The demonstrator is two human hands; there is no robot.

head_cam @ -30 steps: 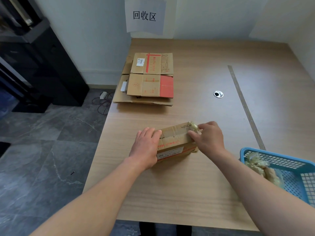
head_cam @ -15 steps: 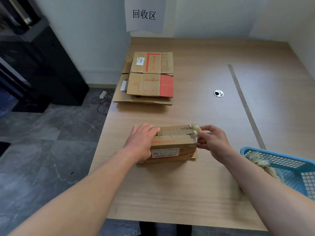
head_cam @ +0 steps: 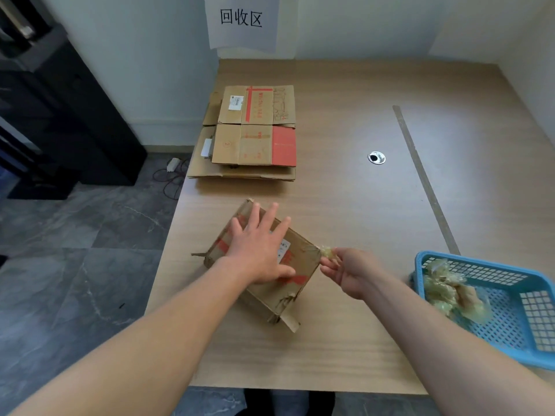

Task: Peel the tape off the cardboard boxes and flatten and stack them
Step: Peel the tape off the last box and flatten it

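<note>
Your fingers (head_cam: 270, 217) on the left hand (head_cam: 258, 250) lie straight and spread apart, pressed flat on the top face of the cardboard box (head_cam: 301, 264), with the thumb stretched out across its red print. On your right hand (head_cam: 351, 271) the thumb and forefinger are clamped together on a crumpled, yellowish end of tape (head_cam: 327, 252), right at the box's right-hand corner; whether that end is still stuck to the corner you cannot tell. The other right fingers (head_cam: 329, 268) hang loosely below the pinch.

You have the box on the near left part of the bench (head_cam: 345, 205), turned askew so that one corner points away from you. A white label shows beside your left palm, and a torn flap sticks out at the nearest corner.

Farther back along the left edge lies the stack of flattened boxes (head_cam: 255, 136), the top two brown with red panels. At your right sits a blue basket (head_cam: 510, 274) holding wads of used tape (head_cam: 450, 292). A round metal grommet (head_cam: 376, 157) and a long grey strip (head_cam: 426, 181) mark the benchtop beyond. A paper sign (head_cam: 241, 19) with dark characters hangs on the wall behind.
</note>
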